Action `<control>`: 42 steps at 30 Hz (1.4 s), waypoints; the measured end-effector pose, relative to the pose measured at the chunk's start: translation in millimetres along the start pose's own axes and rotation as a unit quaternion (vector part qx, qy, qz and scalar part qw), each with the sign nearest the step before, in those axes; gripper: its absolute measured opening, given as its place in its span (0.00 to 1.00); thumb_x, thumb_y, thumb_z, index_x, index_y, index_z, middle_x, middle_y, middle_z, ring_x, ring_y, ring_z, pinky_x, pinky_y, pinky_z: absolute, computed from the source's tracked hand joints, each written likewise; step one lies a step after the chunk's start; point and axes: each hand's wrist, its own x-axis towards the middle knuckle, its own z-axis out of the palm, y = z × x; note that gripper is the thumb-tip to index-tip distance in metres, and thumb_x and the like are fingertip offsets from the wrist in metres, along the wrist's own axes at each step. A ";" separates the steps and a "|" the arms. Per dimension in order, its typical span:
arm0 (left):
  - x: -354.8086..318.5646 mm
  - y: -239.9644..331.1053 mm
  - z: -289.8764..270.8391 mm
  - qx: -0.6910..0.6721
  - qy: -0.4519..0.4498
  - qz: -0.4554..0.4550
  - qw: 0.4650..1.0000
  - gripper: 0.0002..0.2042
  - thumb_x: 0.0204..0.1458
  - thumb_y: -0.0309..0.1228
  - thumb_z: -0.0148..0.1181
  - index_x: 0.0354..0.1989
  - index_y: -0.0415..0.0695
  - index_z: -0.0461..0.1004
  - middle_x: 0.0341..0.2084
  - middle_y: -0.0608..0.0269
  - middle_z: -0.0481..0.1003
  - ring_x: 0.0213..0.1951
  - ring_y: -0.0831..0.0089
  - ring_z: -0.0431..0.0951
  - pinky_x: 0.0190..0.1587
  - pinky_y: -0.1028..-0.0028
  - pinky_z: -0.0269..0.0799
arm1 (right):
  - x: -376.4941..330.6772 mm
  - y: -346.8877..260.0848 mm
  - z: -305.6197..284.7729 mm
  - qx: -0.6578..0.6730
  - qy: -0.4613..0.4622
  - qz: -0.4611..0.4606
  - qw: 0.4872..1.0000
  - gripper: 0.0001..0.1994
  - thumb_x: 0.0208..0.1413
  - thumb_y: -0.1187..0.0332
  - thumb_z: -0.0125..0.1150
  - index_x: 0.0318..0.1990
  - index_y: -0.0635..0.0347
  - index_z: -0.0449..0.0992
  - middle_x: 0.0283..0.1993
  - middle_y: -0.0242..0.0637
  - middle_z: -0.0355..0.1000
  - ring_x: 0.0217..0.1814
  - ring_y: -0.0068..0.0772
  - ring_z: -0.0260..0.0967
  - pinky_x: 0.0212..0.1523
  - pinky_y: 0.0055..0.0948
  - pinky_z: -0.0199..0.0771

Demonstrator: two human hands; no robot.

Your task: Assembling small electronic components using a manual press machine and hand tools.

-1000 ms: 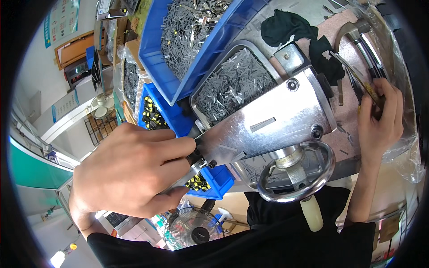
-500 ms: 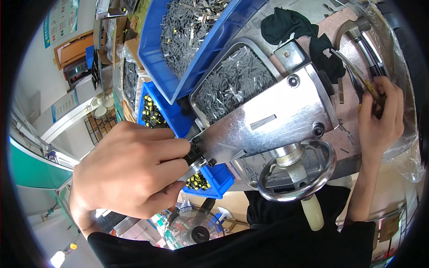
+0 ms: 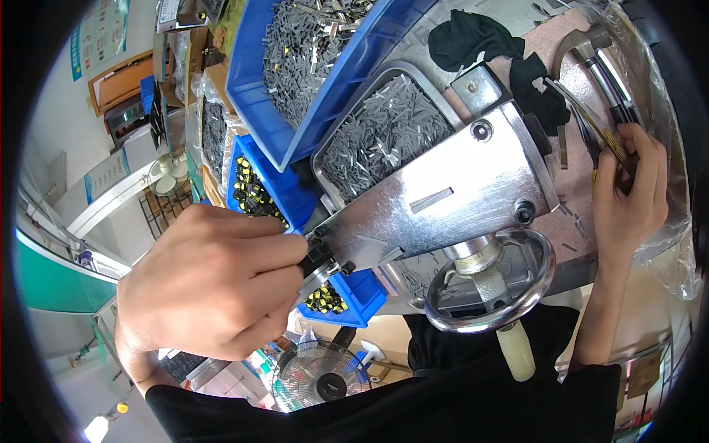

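- Head view, left hand: the left hand [image 3: 214,288] is at the left end of the silver block-shaped metal machine body [image 3: 450,188]. Fingers are bent and close together against the black end fitting [image 3: 316,252]; the fingertips are hidden, so what they grip cannot be told.
- Right hand: the right hand [image 3: 634,192] is near the table's [image 3: 543,44] right edge, apart from the machine body. Thumb and fingers pinch slender metal tweezers with a yellow patterned grip [image 3: 613,140]; the tips point toward the crumpled black cloth [image 3: 473,40].
- Machine body: it lies between the hands, tilted, right end farther from the wearer. A flat grey strip [image 3: 431,201] rests on its top face. The round chrome handwheel [image 3: 473,325] is on its near side, by the table's near edge.
- Beyond the machine body: a rectangular metal tray [image 3: 402,66] holds many grey strips, beside a large blue plastic bin [image 3: 336,96].
- Far right table corner: a claw hammer [image 3: 583,46].
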 end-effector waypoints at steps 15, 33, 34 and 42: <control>12.3 9.6 -7.0 0.017 -0.125 -0.112 0.986 0.06 0.49 0.32 0.62 0.31 0.45 0.72 0.31 0.56 0.67 0.29 0.57 0.77 0.27 0.59 0.68 | 1.0 0.5 0.8 -0.008 0.008 -0.012 1.000 0.15 0.52 0.80 0.66 0.48 0.60 0.79 0.43 0.33 0.78 0.37 0.22 0.79 0.33 0.19 0.80; 9.3 7.9 -2.9 0.042 -0.100 -0.108 0.988 0.13 0.36 0.37 0.69 0.27 0.45 0.76 0.30 0.58 0.68 0.25 0.59 0.74 0.25 0.60 0.66 | 3.0 -1.3 0.6 -0.010 0.007 -0.012 1.000 0.15 0.50 0.80 0.66 0.47 0.60 0.78 0.41 0.34 0.77 0.36 0.24 0.79 0.33 0.21 0.80; 9.8 7.9 -2.6 0.038 -0.099 -0.107 0.989 0.13 0.36 0.38 0.69 0.27 0.45 0.76 0.29 0.58 0.69 0.25 0.59 0.74 0.25 0.61 0.66 | 2.8 -1.5 0.4 -0.009 0.010 -0.012 1.000 0.15 0.50 0.80 0.66 0.47 0.60 0.78 0.41 0.34 0.76 0.36 0.24 0.79 0.33 0.21 0.80; 12.3 9.2 0.9 0.060 -0.100 -0.084 0.990 0.09 0.43 0.33 0.65 0.24 0.44 0.71 0.32 0.58 0.68 0.29 0.61 0.76 0.26 0.62 0.68 | 3.2 -4.4 -1.2 0.000 0.010 0.005 1.000 0.14 0.50 0.80 0.66 0.46 0.60 0.78 0.40 0.34 0.76 0.35 0.24 0.78 0.32 0.22 0.77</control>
